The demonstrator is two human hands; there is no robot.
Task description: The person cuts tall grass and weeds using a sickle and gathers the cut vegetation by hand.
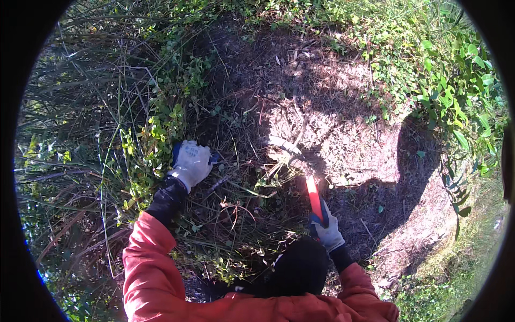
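My right hand (328, 229), in a white and blue work glove, is closed around the red handle of a hand tool (314, 195). The tool's far end lies among cut stems and dry litter, so its exact kind is unclear; a pale curved piece (281, 143) shows just beyond it. My left hand (192, 163), gloved the same way, is at the edge of leafy green stems (161, 129) on the left. Its fingertips are hidden, and whether it grips any stems cannot be told. Loose grass stems and twigs (237, 193) lie between both hands.
Long grass (80, 96) and tangled stems stand along the left side. Broad-leaved plants (454, 92) grow at the right. Ground with dry litter (354, 141) lies ahead, partly shaded. A dark-clad knee (301, 265) is close beside my right hand.
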